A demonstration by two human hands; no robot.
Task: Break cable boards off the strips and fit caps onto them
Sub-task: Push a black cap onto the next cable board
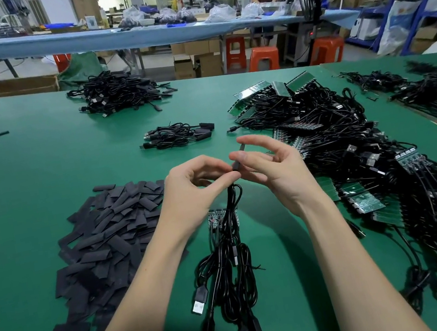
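Green-covered worktop (37, 173). Left hand (197, 186): thumb and forefinger pinch the top of a bundle of thin black USB cables (229, 265), which hangs down to the worktop between the forearms. Right hand (270, 168): grip closed on a small black sleeve-like cap (237, 162) at the cable end, just beside the left fingertips. Short strip of small green circuit boards (215, 218): lying under the bundle. Loose heap of flat black caps (101, 235): left. Large pile of board strips with attached cables (356, 158): right.
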